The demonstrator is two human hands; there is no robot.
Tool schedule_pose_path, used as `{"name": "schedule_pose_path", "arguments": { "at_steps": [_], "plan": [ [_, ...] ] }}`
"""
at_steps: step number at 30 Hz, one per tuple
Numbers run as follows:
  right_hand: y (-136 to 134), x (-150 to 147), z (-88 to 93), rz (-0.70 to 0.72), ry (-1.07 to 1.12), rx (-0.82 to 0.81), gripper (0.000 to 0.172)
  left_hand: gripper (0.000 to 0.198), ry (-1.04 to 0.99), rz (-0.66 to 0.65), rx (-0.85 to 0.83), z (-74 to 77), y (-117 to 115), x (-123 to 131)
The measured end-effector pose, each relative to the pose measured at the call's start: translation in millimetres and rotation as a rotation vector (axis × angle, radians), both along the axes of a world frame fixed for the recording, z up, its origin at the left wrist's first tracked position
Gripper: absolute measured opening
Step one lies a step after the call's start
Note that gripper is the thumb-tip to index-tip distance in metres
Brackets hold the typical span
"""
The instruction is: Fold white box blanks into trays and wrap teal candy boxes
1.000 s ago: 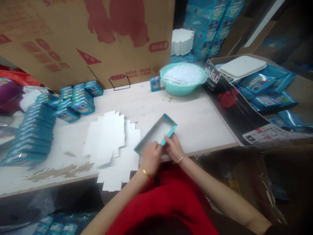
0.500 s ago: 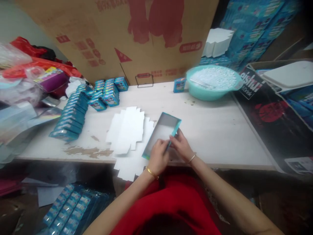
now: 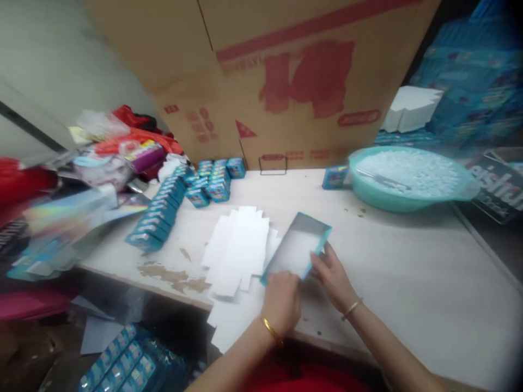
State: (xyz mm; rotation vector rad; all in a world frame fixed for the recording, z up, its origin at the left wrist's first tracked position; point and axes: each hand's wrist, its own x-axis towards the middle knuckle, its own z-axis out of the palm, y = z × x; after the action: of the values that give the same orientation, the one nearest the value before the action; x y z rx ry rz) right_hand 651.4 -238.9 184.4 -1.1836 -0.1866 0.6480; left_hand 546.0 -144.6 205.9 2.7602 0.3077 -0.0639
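Tilted at the table's front edge is an open shallow cardboard box (image 3: 296, 239), blue outside and white inside, with nothing in it. My left hand (image 3: 283, 298) is closed on its near edge, the fingers curled over the wall. With thumb and fingers, my right hand (image 3: 332, 272) pinches the box's right wall. Flat white cardboard blanks (image 3: 241, 245) lie stacked just left of the box, some reaching over the table edge. The undersides of both hands are hidden, and the picture is slightly blurred.
Small blue boxes (image 3: 157, 215) stand in a row at the left, with more grouped behind. A turquoise basin (image 3: 392, 201) of small white pieces, tweezers on top, stands at the right beside one blue box (image 3: 335, 177). A large carton (image 3: 302, 130) walls off the back.
The camera view has shifted, so everything on the table appears further right and lower. My left hand has slid along the box toward its near end; my right hand keeps its grip.
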Motion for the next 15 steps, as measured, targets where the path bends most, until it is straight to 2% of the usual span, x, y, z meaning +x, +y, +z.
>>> {"name": "schedule_pose_path", "arguments": {
  "at_steps": [2, 4, 6, 8, 9, 11, 12, 13, 15],
  "plan": [
    [14.1, 4.6, -2.3, 0.046, 0.026, -0.045, 0.066, 0.034, -0.015, 0.008, -0.101, 4.3, 9.7, 4.1],
    [30.6, 10.3, -5.7, 0.088, 0.003, -0.088, 0.07, 0.041, 0.004, -0.042, -0.217, 10.6, 27.1, 9.2],
    [47.3, 18.3, -11.5, 0.115, -0.061, -0.126, 0.068, 0.03, 0.01, -0.139, -0.33, 18.9, 56.9, 15.8],
    [64.0, 30.3, -20.2, 0.118, -0.116, -0.183, 0.068, 0.024, -0.102, -0.167, -0.357, 28.8, 102.0, 25.1],
    [73.1, 38.1, -25.5, 0.112, -0.133, -0.227, 0.071, 0.026, -0.2, -0.124, -0.296, 34.0, 130.3, 31.4],
    [94.5, 57.6, -37.0, 0.087, -0.199, -0.326, 0.076, 0.033, -0.327, -0.004, -0.011, 43.5, 195.5, 47.8],
    [107.0, 68.9, -42.7, 0.074, -0.26, -0.364, 0.076, 0.041, -0.303, 0.051, 0.197, 47.0, 230.2, 57.9],
    [120.6, 81.0, -48.0, 0.069, -0.329, -0.386, 0.074, 0.056, -0.197, 0.085, 0.407, 49.2, 264.9, 68.8],
    [148.2, 105.9, -56.9, 0.063, -0.449, -0.4, 0.069, 0.083, -0.103, 0.105, 0.49, 48.4, 329.3, 92.3]
  ]
}}
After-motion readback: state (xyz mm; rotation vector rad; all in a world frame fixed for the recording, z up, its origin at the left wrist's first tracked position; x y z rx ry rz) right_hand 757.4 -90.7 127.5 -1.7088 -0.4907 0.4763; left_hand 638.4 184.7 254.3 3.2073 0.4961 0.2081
